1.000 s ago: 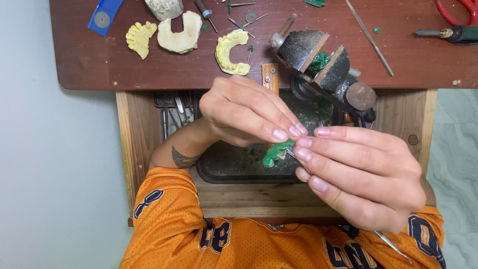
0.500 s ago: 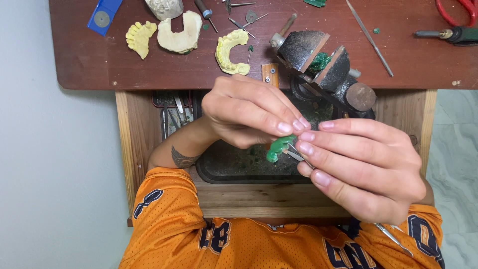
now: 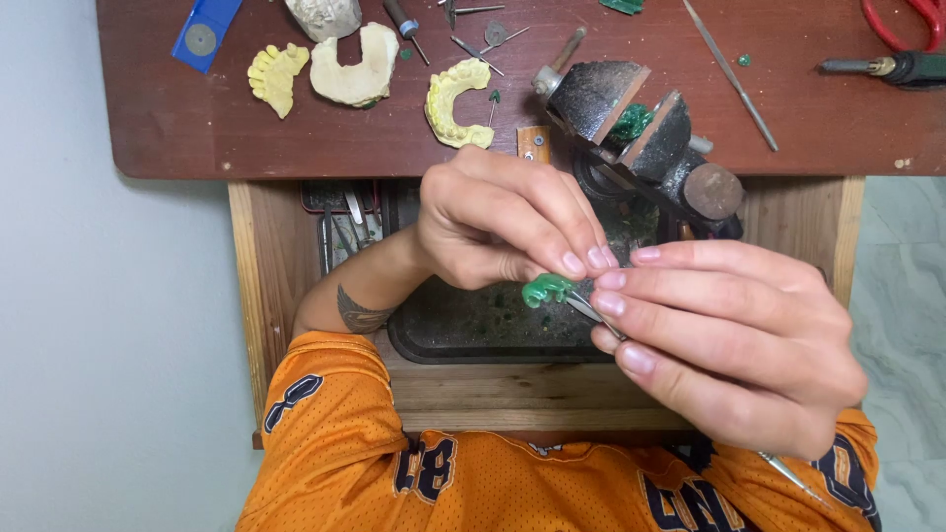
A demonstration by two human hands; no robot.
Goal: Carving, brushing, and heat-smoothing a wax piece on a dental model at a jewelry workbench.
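My left hand [image 3: 507,222] pinches a small green wax piece [image 3: 545,289] between thumb and fingertips, over an open wooden drawer. My right hand [image 3: 729,340] grips a thin metal tool [image 3: 591,312] whose tip touches the green piece; its other end sticks out below my wrist [image 3: 788,471]. Both hands meet just above a dark tray [image 3: 473,330] dusted with green shavings.
A small bench vise [image 3: 641,128] clamps another green piece at the edge of the brown bench [image 3: 177,108]. Yellow and cream dental casts [image 3: 453,103], burs, a blue card, a long probe [image 3: 729,74] and red-handled pliers [image 3: 902,20] lie on it. Drawer walls [image 3: 251,296] flank my arms.
My left hand has turned the green piece slightly and shifted it a little leftward and up; the right hand's tool stays against it.
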